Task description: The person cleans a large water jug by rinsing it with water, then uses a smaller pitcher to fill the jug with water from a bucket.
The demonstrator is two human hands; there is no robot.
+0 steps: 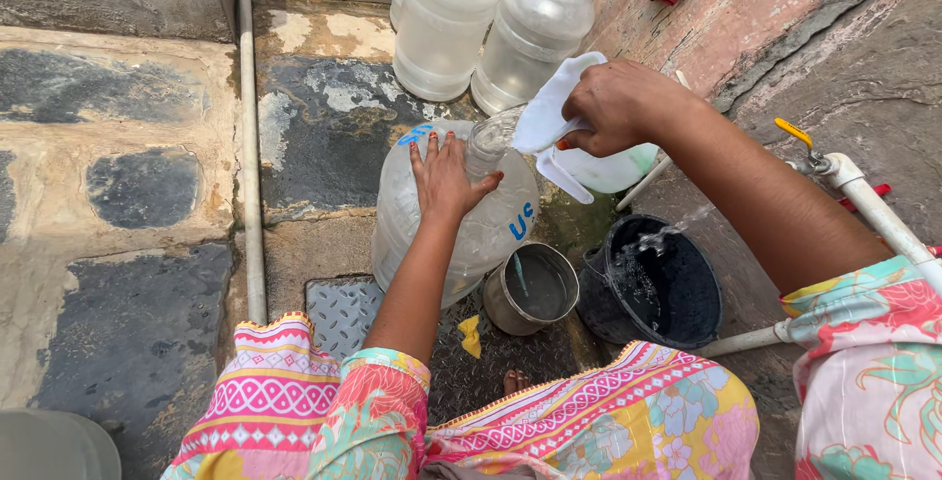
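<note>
Centre of frame: large clear water jug (pixel 461 220) with blue markings, standing on wet stone paving (pixel 128 176), leaning slightly toward the viewer. Left hand (pixel 444 181) lies flat on the jug's shoulder, fingers spread, palm pressed to the plastic; steadying, not wrapped around anything. Right hand (pixel 616 107), upper centre-right, is clenched around the handle of a white plastic scoop (pixel 549 112), tilted spout-down over the jug's narrow neck (pixel 486 146); water shows at the neck.

Just right of the jug's base: a round metal pot (pixel 533 289), water inside. Beside it, a black bucket (pixel 653 284) receiving a thin stream of water. Right edge: white pipe with a yellow-handled tap (pixel 810 151). Top centre: two more clear jugs (pixel 491 28) standing side by side against a peeling pink wall (pixel 746 9). A grey pipe (pixel 248 146) runs vertically along the paving, left of centre.
</note>
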